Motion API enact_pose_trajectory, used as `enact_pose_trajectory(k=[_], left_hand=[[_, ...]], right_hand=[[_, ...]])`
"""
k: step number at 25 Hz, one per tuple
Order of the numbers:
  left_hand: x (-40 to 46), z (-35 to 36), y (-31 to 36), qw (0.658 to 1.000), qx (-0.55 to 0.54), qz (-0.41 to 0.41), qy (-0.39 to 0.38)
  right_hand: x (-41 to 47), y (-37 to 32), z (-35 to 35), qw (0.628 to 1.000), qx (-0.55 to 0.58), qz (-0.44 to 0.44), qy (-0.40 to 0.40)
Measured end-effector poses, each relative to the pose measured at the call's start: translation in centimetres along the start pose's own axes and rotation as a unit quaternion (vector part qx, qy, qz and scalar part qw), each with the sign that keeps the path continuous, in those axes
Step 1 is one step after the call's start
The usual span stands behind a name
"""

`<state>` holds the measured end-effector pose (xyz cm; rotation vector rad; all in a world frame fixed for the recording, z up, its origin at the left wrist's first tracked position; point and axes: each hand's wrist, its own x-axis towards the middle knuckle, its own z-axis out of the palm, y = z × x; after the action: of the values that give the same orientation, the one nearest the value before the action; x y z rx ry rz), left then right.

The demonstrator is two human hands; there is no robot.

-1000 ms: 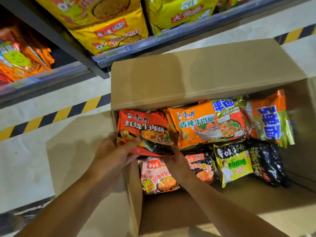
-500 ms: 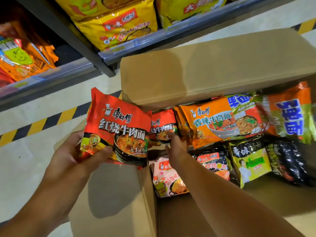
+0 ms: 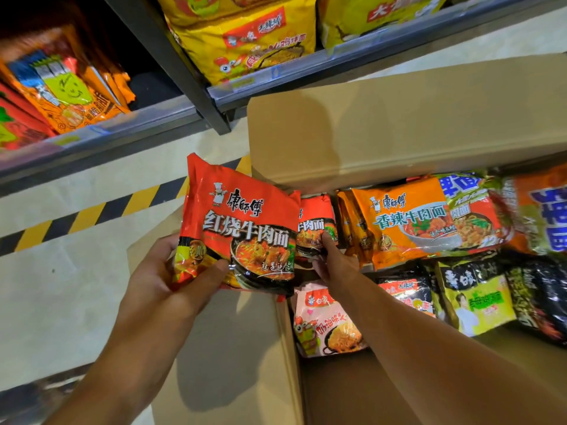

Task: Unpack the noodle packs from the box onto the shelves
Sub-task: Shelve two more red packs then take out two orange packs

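My left hand [image 3: 165, 283] grips a red noodle pack [image 3: 242, 225] by its lower left corner and holds it above the left flap of the open cardboard box [image 3: 383, 124]. Inside the box, my right hand [image 3: 334, 262] pinches a second red noodle pack [image 3: 314, 222] standing upright at the box's left end. Orange noodle packs [image 3: 408, 222] lie beside it. Below them are a pink pack [image 3: 328, 323], black packs [image 3: 405, 289] and a yellow-green pack [image 3: 475, 299].
Grey metal shelves [image 3: 92, 133] stand at the top, holding orange packs [image 3: 70, 87] on the left and yellow packs [image 3: 251, 41] on the right. A black upright post [image 3: 181, 65] separates them. Yellow-black floor tape [image 3: 92, 213] runs beneath the shelf.
My left hand lifted the red pack out of the box and raised it over the left flap. My right hand moved up onto the second red pack.
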<state>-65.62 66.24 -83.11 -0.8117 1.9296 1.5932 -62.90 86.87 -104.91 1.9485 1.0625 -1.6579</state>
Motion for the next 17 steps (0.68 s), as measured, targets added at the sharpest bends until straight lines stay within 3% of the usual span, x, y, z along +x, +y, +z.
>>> enact_pose_trajectory(k=[8,11,14,17], left_hand=[[-1.9,0.6,0.3,1.000,-0.002,-0.004,0.031],[-3.5,0.0,1.4,0.999,-0.002,-0.006,0.051],[-5.6,-0.5,3.4,0.997,-0.013,-0.002,0.076],[-8.4,-0.9,6.0,0.994,-0.018,0.007,0.106]], right_hand=[[-4.5,-1.1,-2.6,0.981,-0.107,0.023,-0.163],[-6.9,-1.5,-2.8,0.963,-0.222,-0.078,-0.134],[-9.8,-2.8,-4.1,0.918,-0.328,-0.179,-0.132],[-14.6,-4.9,-6.0,0.882,-0.370,-0.259,-0.134]])
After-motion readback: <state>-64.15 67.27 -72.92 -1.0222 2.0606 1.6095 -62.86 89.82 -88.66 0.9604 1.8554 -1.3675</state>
